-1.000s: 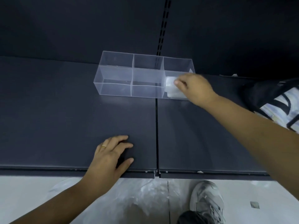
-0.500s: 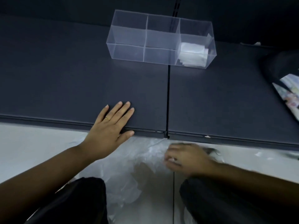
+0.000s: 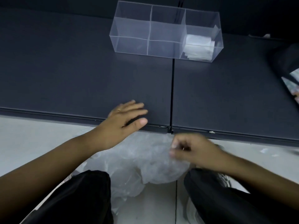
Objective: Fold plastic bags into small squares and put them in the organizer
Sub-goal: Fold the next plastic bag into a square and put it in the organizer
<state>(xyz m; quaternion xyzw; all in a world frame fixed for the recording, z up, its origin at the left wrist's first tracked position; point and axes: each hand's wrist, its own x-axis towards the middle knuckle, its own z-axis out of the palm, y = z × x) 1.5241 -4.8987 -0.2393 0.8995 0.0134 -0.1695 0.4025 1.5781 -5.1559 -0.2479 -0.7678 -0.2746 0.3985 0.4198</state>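
Pinching crinkled clear bags [image 3: 145,160], the right hand's [image 3: 192,152] grip is narrow; left hand [image 3: 123,122] spread flat.

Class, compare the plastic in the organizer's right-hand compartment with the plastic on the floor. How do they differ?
The folded bags lie flat, squared and stacked inside the organizer; the loose plastic bags sprawl crumpled and unfolded on the floor, under the right hand. Both are thin, pale plastic.
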